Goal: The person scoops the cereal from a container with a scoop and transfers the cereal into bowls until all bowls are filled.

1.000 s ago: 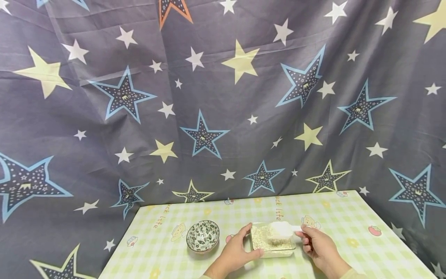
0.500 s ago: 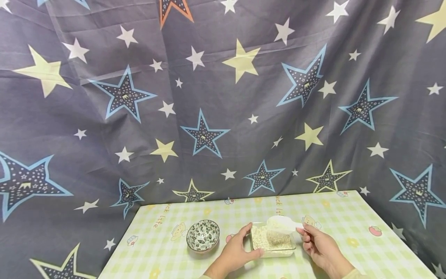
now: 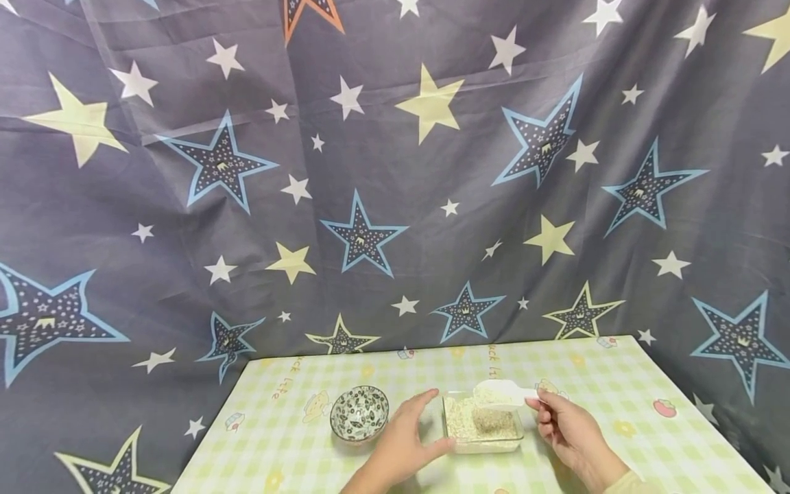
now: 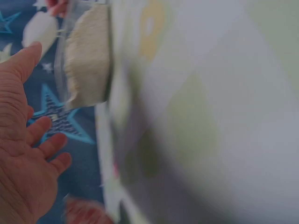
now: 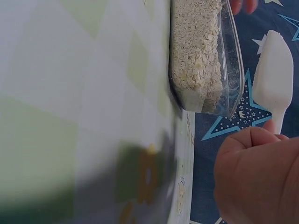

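Note:
My right hand [image 3: 570, 429] grips the handle of a white scoop [image 3: 500, 394], held level above the glass container [image 3: 490, 447]. Pale flakes that look like oats heap in the scoop's bowl in the head view. The same oats [image 5: 195, 51] fill most of the clear container in the right wrist view. Fingers spread, my left hand [image 3: 404, 439] stands just off the container's left side, between it and a small bowl [image 3: 360, 415] with a dark leaf pattern. In the left wrist view the left palm [image 4: 18, 154] holds nothing.
A green-and-white checked cloth [image 3: 296, 453] with cartoon prints covers the table. Behind it hangs a dark curtain [image 3: 395, 165] patterned with stars. The left wrist view catches a blurred reddish shape [image 4: 86, 211] at its lower edge.
My left hand has let go of the container and shifted left towards the bowl. The scoop has risen from the oats with a load, and a hollow shows below it.

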A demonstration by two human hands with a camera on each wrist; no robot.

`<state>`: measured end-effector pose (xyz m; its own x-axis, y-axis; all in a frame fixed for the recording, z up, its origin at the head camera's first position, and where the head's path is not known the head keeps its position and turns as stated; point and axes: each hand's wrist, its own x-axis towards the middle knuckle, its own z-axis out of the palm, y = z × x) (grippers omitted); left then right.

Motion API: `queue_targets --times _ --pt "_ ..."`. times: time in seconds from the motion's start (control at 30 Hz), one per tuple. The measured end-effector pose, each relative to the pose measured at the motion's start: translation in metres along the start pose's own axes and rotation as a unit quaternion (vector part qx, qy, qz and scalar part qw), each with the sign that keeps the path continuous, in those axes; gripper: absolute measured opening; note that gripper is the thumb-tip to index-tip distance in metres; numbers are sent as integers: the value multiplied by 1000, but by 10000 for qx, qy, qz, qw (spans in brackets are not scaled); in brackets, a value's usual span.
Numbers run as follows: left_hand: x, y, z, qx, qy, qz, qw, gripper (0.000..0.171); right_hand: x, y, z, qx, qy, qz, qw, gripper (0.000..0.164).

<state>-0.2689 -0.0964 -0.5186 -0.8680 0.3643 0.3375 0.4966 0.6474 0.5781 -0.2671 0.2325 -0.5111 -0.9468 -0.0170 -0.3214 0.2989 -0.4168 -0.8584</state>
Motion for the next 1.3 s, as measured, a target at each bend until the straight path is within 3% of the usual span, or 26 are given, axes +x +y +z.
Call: queue_targets --times 0.1,0.2,0.33,0.4,0.47,0.73,0.93,1.3 --pt "-6 -10 -24 412 764 294 9958 80 0 -2 1 -48 -49 -22 10000 32" --pt "-12 -32 -49 849 1238 98 9886 84 -2 -5 2 -21 -52 -18 10000 37" --pt "-26 -69 -79 886 1043 -817 9872 101 -5 -8 4 -89 -106 15 9999 60" --pt "-32 -82 -88 838 880 -1195 9854 107 -5 -9 6 -97 -126 -11 9999 64" --pt "-37 -91 -94 840 810 -1364 9838 110 -5 -10 8 -85 -98 -28 9999 62" --pt "-46 -100 -97 793 603 -1424 9848 119 -4 -11 31 -47 -169 -187 9997 27" --pt "-46 -105 -93 870 535 -1430 9844 119 1 -5 69 -81 -261 -317 9991 45" --pt "-45 -99 -92 831 406 -1472 9848 119 14 20 144 -237 -228 -585 9977 26"
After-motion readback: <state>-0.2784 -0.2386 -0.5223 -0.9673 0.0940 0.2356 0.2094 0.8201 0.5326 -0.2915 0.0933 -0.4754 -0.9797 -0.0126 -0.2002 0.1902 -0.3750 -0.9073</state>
